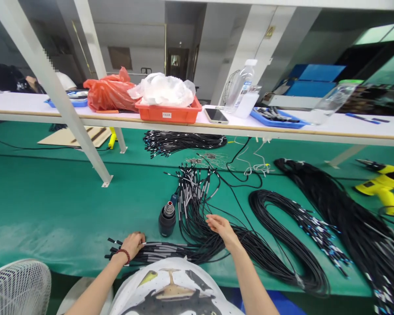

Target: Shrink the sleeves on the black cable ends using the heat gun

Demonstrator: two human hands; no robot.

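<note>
My left hand (133,245) rests at the left end of a bundle of black cables (164,250) with grey sleeves, its fingers curled over cables there. Over the middle of the cable pile, my right hand (219,226) is raised with thumb and fingertips pinched together; whatever lies between them is too small to make out. A dark heat gun (167,222) stands upright between the hands, nozzle pointing up. Behind it, more cable ends with grey sleeves (192,188) fan out on the green tabletop (131,201).
Coiled black cables (292,236) and a thicker cable bundle (341,210) lie to the right, near a yellow heat gun (382,186). A shelf (118,117) across the back carries a red bin (169,114), a phone (216,115) and bottles. A white fan (18,286) stands front left.
</note>
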